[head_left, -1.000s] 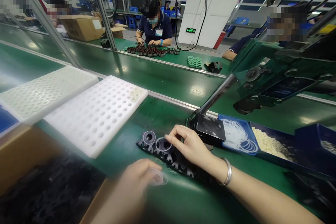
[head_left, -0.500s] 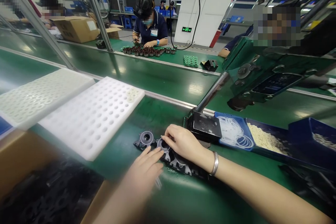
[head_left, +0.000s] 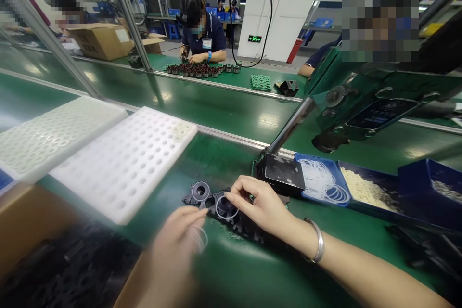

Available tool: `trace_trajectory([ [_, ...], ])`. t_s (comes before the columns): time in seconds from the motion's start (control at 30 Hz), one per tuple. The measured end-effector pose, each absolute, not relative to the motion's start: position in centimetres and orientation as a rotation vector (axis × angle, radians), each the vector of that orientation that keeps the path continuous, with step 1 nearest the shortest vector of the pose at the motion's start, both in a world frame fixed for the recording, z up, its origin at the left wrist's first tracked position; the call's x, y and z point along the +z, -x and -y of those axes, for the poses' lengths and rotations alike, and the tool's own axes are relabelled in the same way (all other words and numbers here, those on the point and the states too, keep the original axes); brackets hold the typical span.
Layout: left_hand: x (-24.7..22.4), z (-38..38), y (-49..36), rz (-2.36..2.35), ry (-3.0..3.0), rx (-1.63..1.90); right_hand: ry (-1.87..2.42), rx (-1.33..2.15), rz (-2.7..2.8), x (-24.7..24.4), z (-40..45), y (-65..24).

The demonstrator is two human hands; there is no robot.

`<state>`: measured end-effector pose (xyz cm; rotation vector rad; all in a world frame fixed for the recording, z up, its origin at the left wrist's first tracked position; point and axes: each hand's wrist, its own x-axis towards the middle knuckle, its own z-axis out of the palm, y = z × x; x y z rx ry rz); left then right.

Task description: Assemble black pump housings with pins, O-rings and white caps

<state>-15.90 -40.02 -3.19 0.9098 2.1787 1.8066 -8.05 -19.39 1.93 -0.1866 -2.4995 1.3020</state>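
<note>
In a row on the green bench lie several round black plastic housings (head_left: 200,191); the nearer ones are partly covered by my right hand. My right hand (head_left: 258,204) pinches a thin white sealing ring (head_left: 226,218) between thumb and fingers, tilted over the second housing. Whether the ring touches that housing I cannot tell. Just left of the row is my left hand (head_left: 176,238), blurred, its thumb and fingers drawn together. Several loose white rings (head_left: 200,239) hang from it, below the fingers.
White trays with rows of holes (head_left: 133,163) lie to the left, above a cardboard box (head_left: 29,207) of black parts. A black block (head_left: 283,172) and blue bins (head_left: 342,202) of rings and small parts stand right, under a green machine (head_left: 375,101). A co-worker (head_left: 204,33) sits opposite.
My left hand has pulled back left off the housings, and its fingers have closed together. My right hand has lifted slightly, and the white ring now shows in its fingers.
</note>
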Motion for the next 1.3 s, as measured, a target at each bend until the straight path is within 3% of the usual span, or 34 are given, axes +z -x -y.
trace_trajectory([
  [0.1,-2.6,38.6,14.6,-1.988,-0.516,1.881,0.243,1.350,2.460,2.4,20.1,7.3],
  [0.23,-2.0,37.0,13.4,-1.933,-0.431,1.821,0.270,1.357,2.419,2.4,20.7,6.1],
  [0.43,-1.6,36.8,13.0,-1.996,-0.594,1.809,0.218,1.187,2.433,1.6,20.4,4.7],
  [0.8,-0.8,36.7,12.1,-2.092,-0.776,1.736,-0.325,0.394,2.598,2.3,19.9,2.9],
  [1.3,-0.1,36.3,11.9,-2.393,-1.288,1.559,-0.459,0.126,2.588,2.4,20.2,2.2],
])
